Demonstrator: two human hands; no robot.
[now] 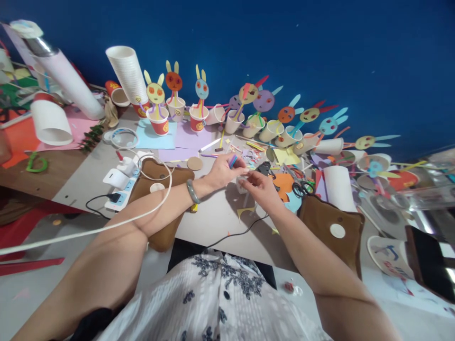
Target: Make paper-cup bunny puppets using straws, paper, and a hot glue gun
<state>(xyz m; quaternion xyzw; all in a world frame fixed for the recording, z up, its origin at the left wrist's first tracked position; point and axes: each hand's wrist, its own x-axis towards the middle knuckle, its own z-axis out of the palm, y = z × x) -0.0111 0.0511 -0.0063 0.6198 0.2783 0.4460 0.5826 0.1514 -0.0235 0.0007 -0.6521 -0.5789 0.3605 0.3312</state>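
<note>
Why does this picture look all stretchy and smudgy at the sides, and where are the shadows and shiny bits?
All in the head view: things near the sides lean and stretch, probably from a wide lens; the red paper cup at far right looks blurry; soft shadows darken the tabletop below the left hand and right hand; the tall bottle's silver neck shines.

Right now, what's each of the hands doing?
Left hand: closed, holding a purple-and-blue piece.
Right hand: up against the left; can't tell whether it's closed on anything.
</note>
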